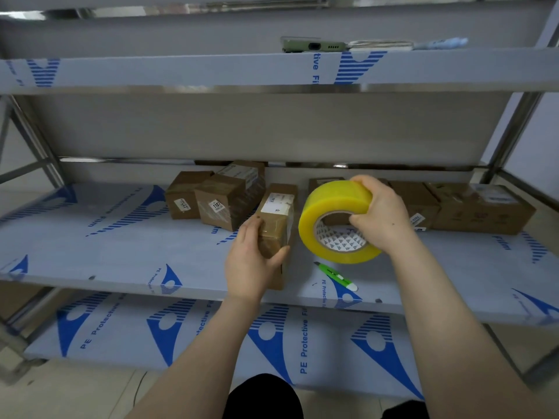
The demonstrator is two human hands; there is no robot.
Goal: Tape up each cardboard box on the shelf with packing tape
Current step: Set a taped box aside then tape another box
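On the shelf [121, 252], left hand [251, 267] grips seemingly taped box [276, 225]; right hand [381, 216] grips tape roll [335, 201] alongside.

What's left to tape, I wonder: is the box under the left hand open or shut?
Shut: on the box no flap stands up, and glossy tape covers the end that the left hand grips.

Upright box [276, 225] beside yellow tape roll [332, 219]

Premises are presenting as a storeroom or parcel-packing area. Steel racking [511, 131] is wearing blue-printed protective film [169, 328], and labelled cardboard parcels [220, 204] are sitting on its middle shelf [106, 237] near a green cutter [335, 276].
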